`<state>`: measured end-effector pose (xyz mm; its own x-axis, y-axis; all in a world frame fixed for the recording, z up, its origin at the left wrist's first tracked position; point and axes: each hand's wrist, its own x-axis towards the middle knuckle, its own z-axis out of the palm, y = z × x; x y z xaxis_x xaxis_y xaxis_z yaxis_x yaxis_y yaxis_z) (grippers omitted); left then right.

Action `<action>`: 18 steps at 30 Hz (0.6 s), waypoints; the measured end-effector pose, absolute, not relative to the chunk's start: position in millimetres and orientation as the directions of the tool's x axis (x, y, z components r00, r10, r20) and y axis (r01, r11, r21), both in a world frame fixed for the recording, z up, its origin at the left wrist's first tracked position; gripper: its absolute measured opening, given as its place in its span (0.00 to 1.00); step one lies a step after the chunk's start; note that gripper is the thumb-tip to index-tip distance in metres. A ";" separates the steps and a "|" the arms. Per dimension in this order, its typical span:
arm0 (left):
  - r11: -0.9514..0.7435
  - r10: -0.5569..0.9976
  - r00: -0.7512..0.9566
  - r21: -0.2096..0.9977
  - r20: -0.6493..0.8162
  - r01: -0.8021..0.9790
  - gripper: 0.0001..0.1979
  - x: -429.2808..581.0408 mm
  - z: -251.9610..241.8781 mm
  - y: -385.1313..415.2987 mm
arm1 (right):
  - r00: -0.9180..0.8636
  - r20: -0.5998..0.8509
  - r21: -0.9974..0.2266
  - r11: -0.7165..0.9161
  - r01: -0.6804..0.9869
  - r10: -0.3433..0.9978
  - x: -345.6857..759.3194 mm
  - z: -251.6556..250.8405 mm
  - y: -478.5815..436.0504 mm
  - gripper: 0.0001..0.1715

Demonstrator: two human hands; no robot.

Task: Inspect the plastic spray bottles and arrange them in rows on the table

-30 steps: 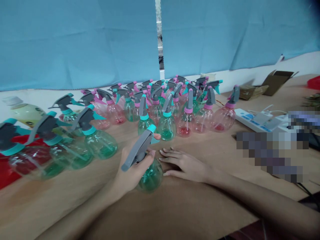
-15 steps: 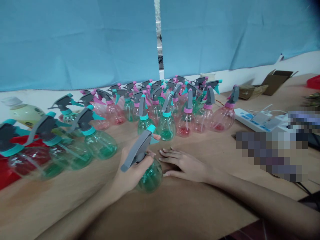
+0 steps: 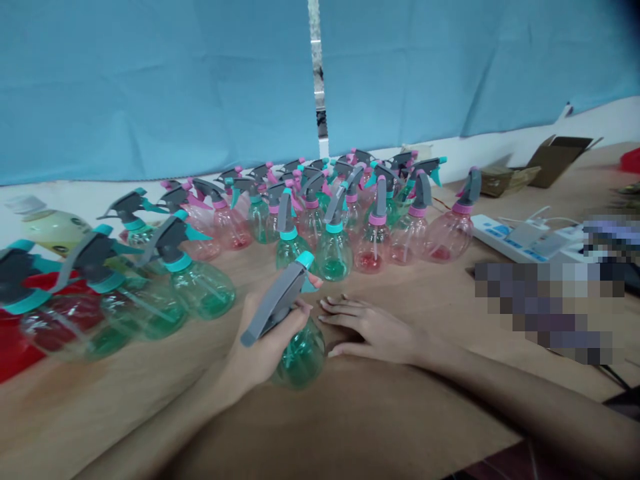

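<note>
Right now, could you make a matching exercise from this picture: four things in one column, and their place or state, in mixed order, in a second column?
Things:
1. left hand
2. right hand
3. power strip
4. pale yellow bottle

Place or state:
A. palm down on the table
B. at the far left edge
C. closed round the green spray bottle
D. white, right of the pink spray bottles

Pairs: 1-C, 2-A, 3-D, 4-B.
</note>
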<state>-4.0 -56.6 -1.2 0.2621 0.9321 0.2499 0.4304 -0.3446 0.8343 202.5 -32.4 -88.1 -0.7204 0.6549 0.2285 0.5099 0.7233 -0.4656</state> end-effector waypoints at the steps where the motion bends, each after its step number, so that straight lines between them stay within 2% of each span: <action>1: -0.343 0.933 0.257 0.830 0.250 0.439 0.15 -4.0 -0.8 -57.4 | -0.721 0.228 -0.464 0.724 0.511 0.655 202.4 -88.1 -32.5 0.38; 6: -0.326 0.944 0.212 0.804 0.252 0.497 0.10 -3.8 2.0 -60.8 | -0.715 0.242 -0.478 0.722 0.501 0.656 202.4 -88.7 -32.4 0.37; 12: -0.352 0.936 0.202 0.811 0.290 0.468 0.04 -3.9 3.4 -59.8 | -0.721 0.239 -0.463 0.729 0.504 0.650 202.1 -88.8 -31.9 0.37; 18: -0.369 0.927 0.238 0.820 0.290 0.437 0.06 -6.8 -1.3 -58.5 | -0.715 0.247 -0.475 0.725 0.499 0.654 201.9 -88.2 -32.6 0.37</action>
